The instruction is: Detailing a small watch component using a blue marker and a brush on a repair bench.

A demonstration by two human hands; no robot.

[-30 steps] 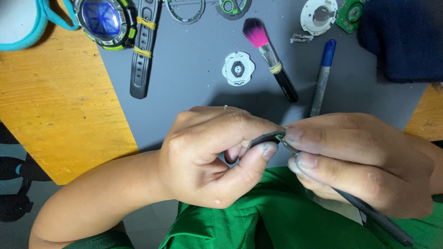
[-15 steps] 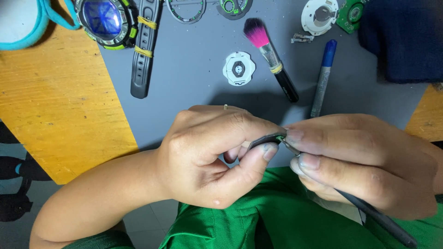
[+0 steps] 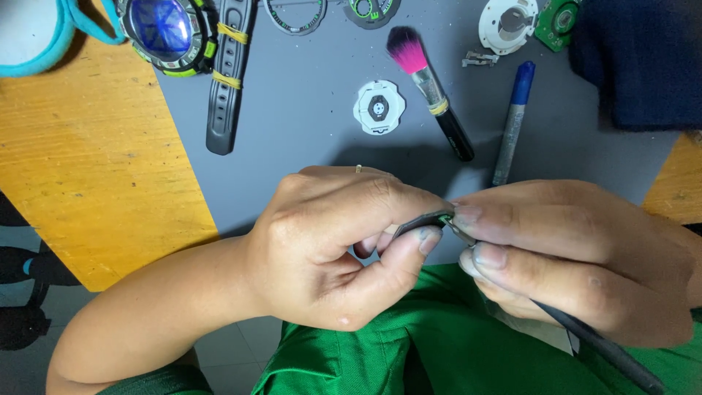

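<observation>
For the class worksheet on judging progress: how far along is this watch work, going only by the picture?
Done: the watch lies opened up, with its white disc and dial rings on the grey mat. In hand: the left hand pinches a small dark part that the right hand works with a thin black tool. Left: those parts lie loose.

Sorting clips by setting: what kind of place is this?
Probably a small watch-repair bench. On a grey mat lie a strapped watch, loose dial rings and a pink dusting brush, while the left hand and right hand work a small part with a dark tool.
</observation>
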